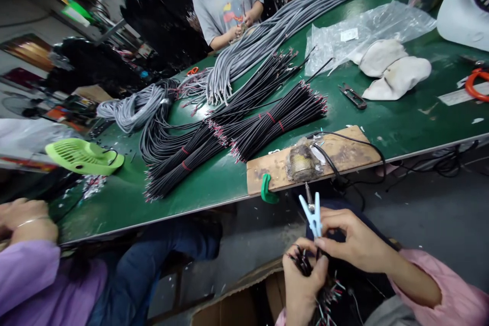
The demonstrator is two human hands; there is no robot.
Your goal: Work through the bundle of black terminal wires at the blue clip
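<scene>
My left hand (pixel 301 285) is low in front of me, closed round a bunch of short black wires (pixel 305 262) with red, white and green stripped ends. My right hand (pixel 353 242) is just above and right of it, pinching a light blue plastic clip (pixel 314 214) that points up. Both hands are below the table edge, right under a soldering iron tip (pixel 307 191). The tip sticks out from a taped block (pixel 301 162) on a wooden board (pixel 344 155), which a green clamp (pixel 267 188) holds to the table.
The green table (pixel 401 122) carries bundles of black wires (pixel 244 130), grey cables (pixel 275 30), a plastic bag (pixel 362 28), white cloths (pixel 397 76) and a green fan (pixel 82 155). A co-worker's purple sleeve (pixel 34 280) is at lower left; another person (pixel 225 5) works at the far side. A cardboard box (pixel 237 305) is below.
</scene>
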